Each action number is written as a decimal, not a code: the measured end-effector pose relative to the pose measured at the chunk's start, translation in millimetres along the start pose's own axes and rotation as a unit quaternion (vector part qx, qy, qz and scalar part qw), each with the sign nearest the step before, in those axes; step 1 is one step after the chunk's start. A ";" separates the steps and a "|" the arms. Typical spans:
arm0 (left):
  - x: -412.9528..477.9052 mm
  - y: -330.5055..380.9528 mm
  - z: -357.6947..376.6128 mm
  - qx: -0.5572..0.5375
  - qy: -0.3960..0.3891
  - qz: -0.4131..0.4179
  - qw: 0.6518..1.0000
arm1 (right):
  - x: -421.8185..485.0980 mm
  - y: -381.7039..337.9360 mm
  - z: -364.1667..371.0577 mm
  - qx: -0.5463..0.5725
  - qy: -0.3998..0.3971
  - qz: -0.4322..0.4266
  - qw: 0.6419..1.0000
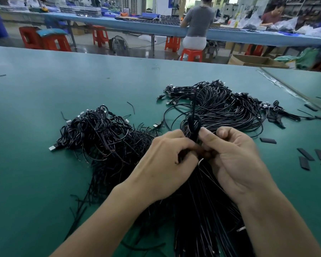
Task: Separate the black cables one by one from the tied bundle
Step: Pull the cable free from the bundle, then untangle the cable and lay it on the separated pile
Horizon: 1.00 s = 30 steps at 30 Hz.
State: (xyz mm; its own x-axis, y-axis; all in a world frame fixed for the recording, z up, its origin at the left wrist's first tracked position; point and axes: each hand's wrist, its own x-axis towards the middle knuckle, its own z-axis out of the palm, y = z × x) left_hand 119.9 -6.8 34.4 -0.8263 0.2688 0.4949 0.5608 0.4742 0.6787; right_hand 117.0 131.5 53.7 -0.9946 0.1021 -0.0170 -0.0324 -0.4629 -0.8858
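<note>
Pinching in tight at the waist of the tied bundle with the left hand, fingers curled round a clutch of black cables just below the knot. Gripping the same spot from the other side with the right hand, thumb and forefinger bent against the black tie, its loose end standing stiff above the knuckles. Exact cable in the pinch: impossible to tell, buried between the two palms.

Fanning out from the hands now: looped plug ends beyond, lying on the green table; straight tails toward the camera, cut off at the bottom edge along with both forearms. Just beside those tails on the left, a loose pile of tangled cables with silver plugs. Well apart on the right, flat black strips scattered on the mat.

Wide bare green to the left and ahead, right up to the far table edge. Tighter on the right, hemmed by a taped seam running diagonally.

Past the edge: red stools, a cardboard box, two people at a long blue bench. All blurred, too soft for reading any print.
</note>
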 end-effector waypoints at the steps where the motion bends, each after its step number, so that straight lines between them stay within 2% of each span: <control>1: 0.8 0.3 -0.3 -0.013 0.000 -0.009 1.000 | -0.8 -0.4 0.9 -0.003 -0.008 -0.007 1.000; 11: 2.2 -6.2 -9.5 -0.144 -0.021 -0.171 0.974 | -6.3 -5.2 1.8 -0.066 -0.088 -0.040 0.993; 16: 7.6 -7.7 -13.9 -0.325 -0.031 -0.254 0.910 | -7.9 -5.5 1.7 -0.115 -0.113 -0.051 0.986; 17: 8.0 -7.4 -15.3 -0.321 -0.035 -0.252 0.912 | -8.5 -4.7 2.2 -0.131 -0.116 -0.052 0.983; 21: 7.9 -4.0 -17.8 -0.246 -0.003 -0.155 0.957 | -9.1 -2.7 3.4 -0.143 -0.116 -0.060 0.981; 24: 9.2 -4.4 -17.1 -0.238 0.029 -0.123 0.963 | -7.8 -1.3 3.0 -0.106 -0.106 -0.039 0.988; 30: 7.9 -0.6 -16.3 -0.198 0.034 -0.033 0.979 | -4.4 0.5 1.4 -0.017 -0.094 0.041 0.995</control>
State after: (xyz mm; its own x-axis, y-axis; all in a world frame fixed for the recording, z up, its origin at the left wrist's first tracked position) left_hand 113.9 -18.6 46.8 -0.8635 0.1857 0.4689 0.4939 0.1232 0.8608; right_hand 121.2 129.5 54.0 -0.9948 -0.1019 -0.0053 0.0491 -0.4328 -0.9001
